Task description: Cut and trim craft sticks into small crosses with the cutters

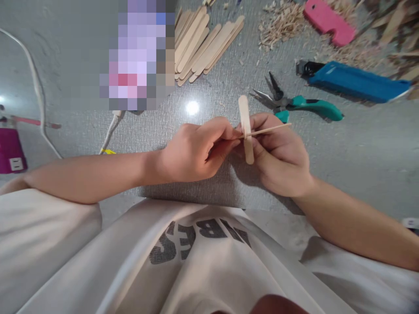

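My left hand (199, 150) is closed, its thumb and forefinger pinching one end of a thin wooden strip (275, 128). The strip crosses a short flat popsicle stick (244, 113), which stands nearly upright in the picture. My right hand (283, 155) has its fingers closed behind and beside that popsicle stick, holding it near its middle. Both hands meet above the grey table (196, 192). How the strip and the stick join at the crossing is partly hidden by my fingers.
Green-handled pliers (304, 104) lie just beyond my right hand. Farther back are a blue box cutter (360, 80), a pink cutter (330, 22), wood shavings (283, 24) and a pile of popsicle sticks (196, 43). A white cable (36, 78) runs at the left, near a purple object (11, 148).
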{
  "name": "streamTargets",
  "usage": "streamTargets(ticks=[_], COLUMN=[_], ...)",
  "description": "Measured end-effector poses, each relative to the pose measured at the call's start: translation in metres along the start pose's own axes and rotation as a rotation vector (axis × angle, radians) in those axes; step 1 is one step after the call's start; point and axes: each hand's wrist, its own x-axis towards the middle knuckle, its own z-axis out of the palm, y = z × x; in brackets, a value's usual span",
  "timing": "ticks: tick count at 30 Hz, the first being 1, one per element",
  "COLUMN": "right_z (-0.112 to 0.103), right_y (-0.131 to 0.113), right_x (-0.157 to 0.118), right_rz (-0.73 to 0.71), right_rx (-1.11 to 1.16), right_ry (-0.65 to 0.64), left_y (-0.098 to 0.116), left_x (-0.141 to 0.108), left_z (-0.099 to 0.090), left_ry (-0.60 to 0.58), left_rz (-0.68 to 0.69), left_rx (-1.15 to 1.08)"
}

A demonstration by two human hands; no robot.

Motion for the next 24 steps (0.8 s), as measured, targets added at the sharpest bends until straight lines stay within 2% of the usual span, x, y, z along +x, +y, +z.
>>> streamTargets(ticks=[4,9,17,20,24], right_z=[0.002,0.005,0.013,0.013,0.015], right_y=[-0.006,-0.006,0.002,0.001,-0.004], right_x=[-0.003,-0.002,-0.007,-0.006,-0.001], right_rz=[0.017,-0.102,-0.123,-0.083,-0.024], right_rx=[-0.105,-0.217,-0.331,-0.296,-0.067], right_ry=[0.023,0.002,0.105,0.109,0.089], left_y=[0.003,0.008,0.012,0.01,0.009], left_x=[0.0,-0.003,-0.005,-0.003,0.0], left_z=[0.0,0.002,0.002,0.001,-0.002], left_ry=[-0.006,0.006,0.001,0.003,-0.038], left_rz=[0.014,-0.074,-0.143,-0.116,-0.111], left_rx=[0.0,-0.072,-0.138,-0.155,-0.147])
